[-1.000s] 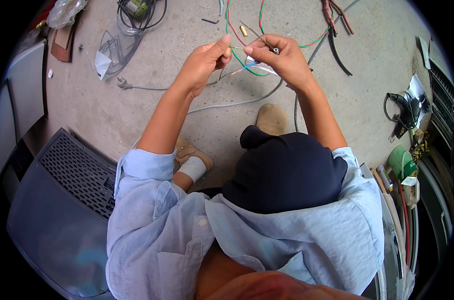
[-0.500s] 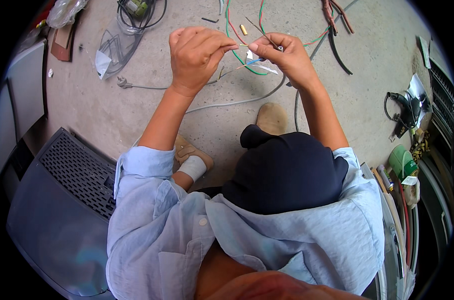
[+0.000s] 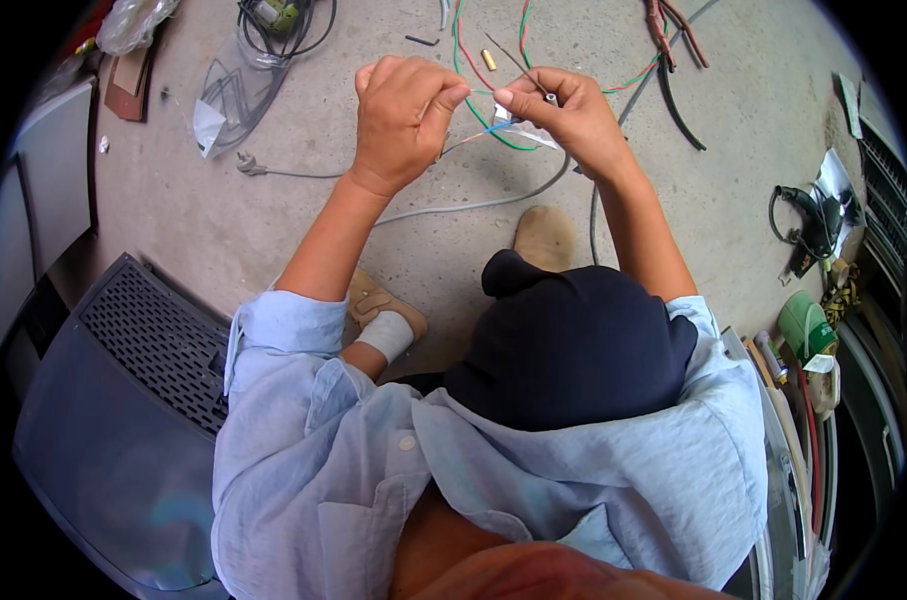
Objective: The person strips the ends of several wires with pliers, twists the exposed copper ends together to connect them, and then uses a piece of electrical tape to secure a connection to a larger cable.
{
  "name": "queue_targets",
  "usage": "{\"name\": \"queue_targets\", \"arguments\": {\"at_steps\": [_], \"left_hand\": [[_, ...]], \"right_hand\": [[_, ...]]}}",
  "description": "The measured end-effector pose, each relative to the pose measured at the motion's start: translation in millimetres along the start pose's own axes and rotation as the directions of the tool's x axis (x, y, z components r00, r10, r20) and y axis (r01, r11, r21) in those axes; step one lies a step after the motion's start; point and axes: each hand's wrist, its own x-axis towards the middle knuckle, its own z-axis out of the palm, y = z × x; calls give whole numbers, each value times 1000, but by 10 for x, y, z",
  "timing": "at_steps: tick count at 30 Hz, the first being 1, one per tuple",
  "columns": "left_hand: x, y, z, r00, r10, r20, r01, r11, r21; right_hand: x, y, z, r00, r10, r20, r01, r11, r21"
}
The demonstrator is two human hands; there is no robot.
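Note:
In front of me, my left hand pinches thumb against fingers at one end of a thin pale wire. The wire spans the short gap to my right hand, whose thumb and forefinger close on it. From beneath my right fingers comes a blue wire, its bare copper end slanting toward my left palm. A thin dark rod or wire sticks up past my right forefinger; its kind is unclear. Below my right hand a grey cable curves away across the floor. My fingers partly hide the wire ends.
On the concrete floor ahead lie a small brass cylinder, green wire, red wire and a black cable piece. A plug lies left. A dark perforated panel stands lower left; a green container is at right.
My left hand has shifted slightly right, and its thumb has tilted upward. The thin wire between my fingertips now looks paler. The blue wire's copper end reaches nearer my left palm.

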Motion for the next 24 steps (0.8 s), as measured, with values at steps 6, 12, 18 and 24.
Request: {"name": "queue_targets", "arguments": {"at_steps": [6, 12, 18, 24], "left_hand": [[-36, -45, 96, 982, -189, 26, 191, 974, -118], [-34, -53, 109, 922, -339, 185, 376, 899, -227], [-93, -147, 102, 702, -544, 459, 712, 555, -430], [-5, -40, -8, 954, -293, 58, 299, 940, -165]], "right_hand": [[10, 55, 32, 999, -23, -44, 22, 1000, -16], [14, 91, 53, 994, -71, -83, 67, 996, -59], [31, 111, 34, 994, -63, -87, 57, 996, -70], [50, 148, -6, 994, -44, -96, 37, 997, -75]]}}
